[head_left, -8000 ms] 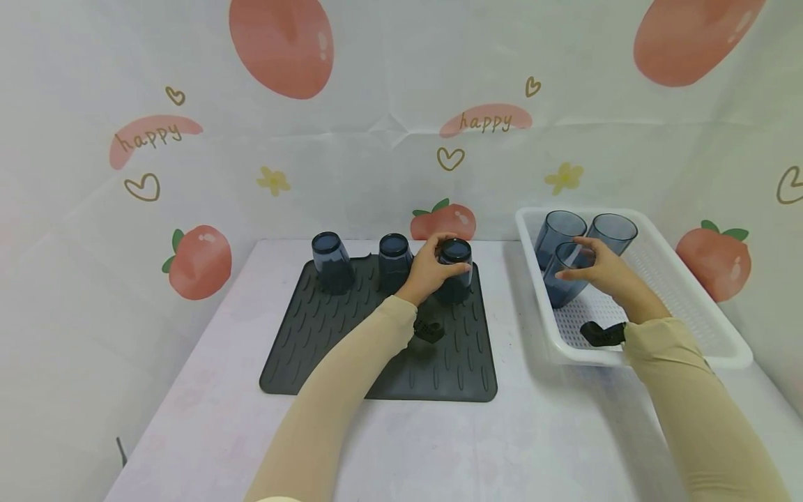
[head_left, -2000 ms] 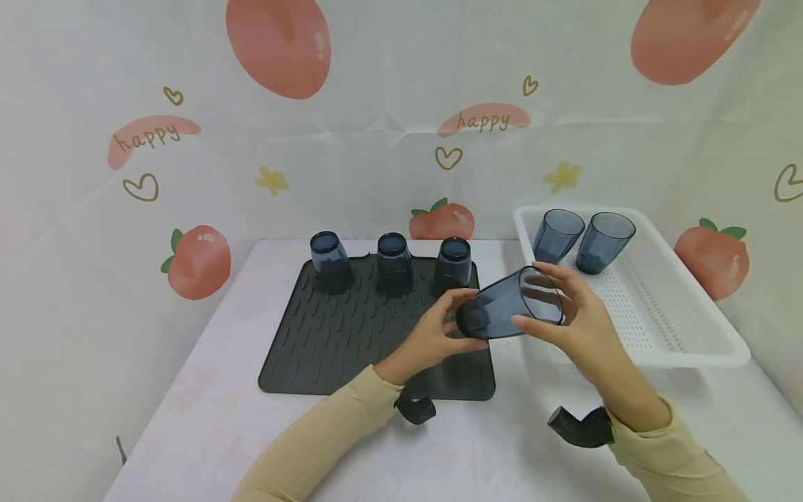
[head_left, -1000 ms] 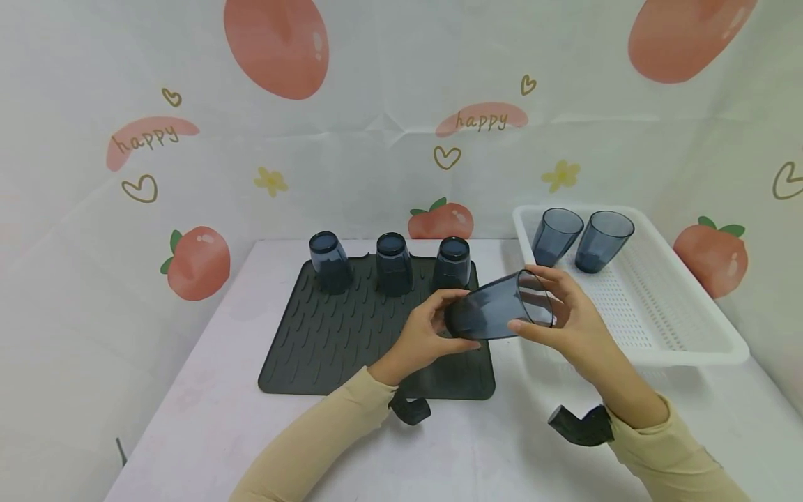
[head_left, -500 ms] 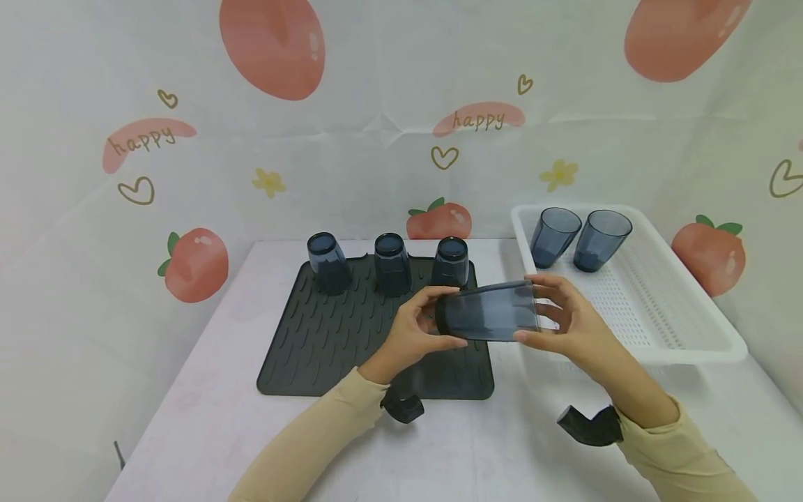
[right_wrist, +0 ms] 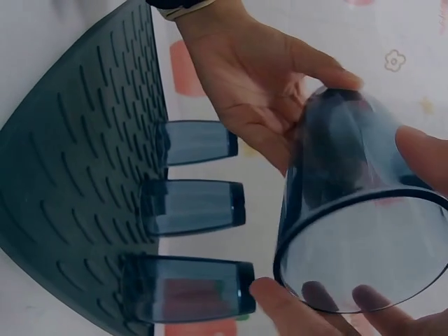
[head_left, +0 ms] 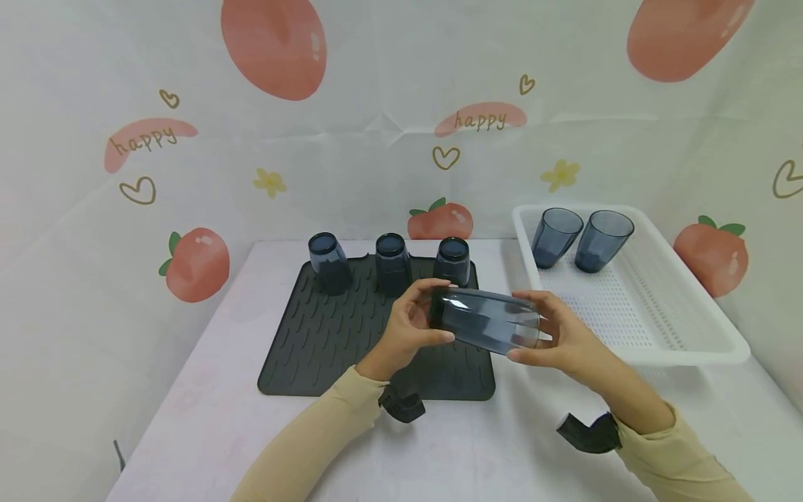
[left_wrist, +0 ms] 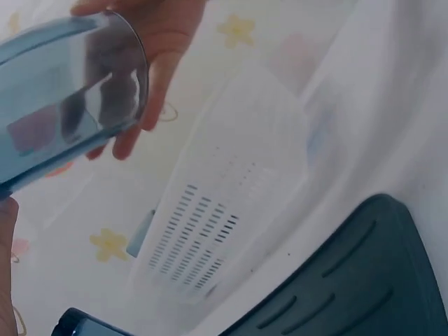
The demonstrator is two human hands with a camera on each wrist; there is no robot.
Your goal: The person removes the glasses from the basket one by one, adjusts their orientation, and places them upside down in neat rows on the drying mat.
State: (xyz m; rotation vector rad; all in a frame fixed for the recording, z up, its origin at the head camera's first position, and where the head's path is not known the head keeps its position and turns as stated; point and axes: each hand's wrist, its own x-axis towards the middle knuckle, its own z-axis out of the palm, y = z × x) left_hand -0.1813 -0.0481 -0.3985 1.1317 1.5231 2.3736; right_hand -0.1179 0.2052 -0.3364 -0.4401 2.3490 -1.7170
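Note:
A blue-tinted drinking glass (head_left: 486,321) is held between both hands above the front right of a dark drying mat (head_left: 314,348), its mouth tipped slightly down to the right. My left hand (head_left: 404,328) grips the glass round its base. At the rim end, my right hand (head_left: 558,338) holds it with thumb below and fingers above. In the right wrist view the open mouth of the glass (right_wrist: 364,231) faces the camera, with the left hand (right_wrist: 259,84) at its base. Three similar glasses (head_left: 393,265) stand upside down along the mat's back edge.
To the right sits a white perforated basket (head_left: 690,300), with two more blue glasses (head_left: 555,237) leaning mouth-up at its back left. A white patterned backdrop hangs behind the white table (head_left: 439,446). Each wrist wears a black camera mount (head_left: 590,434).
Earlier, the right hand was at this glass in the basket and the left at the rightmost glass on the mat. Since then the glass has come between both hands, and its mouth has swung downward.

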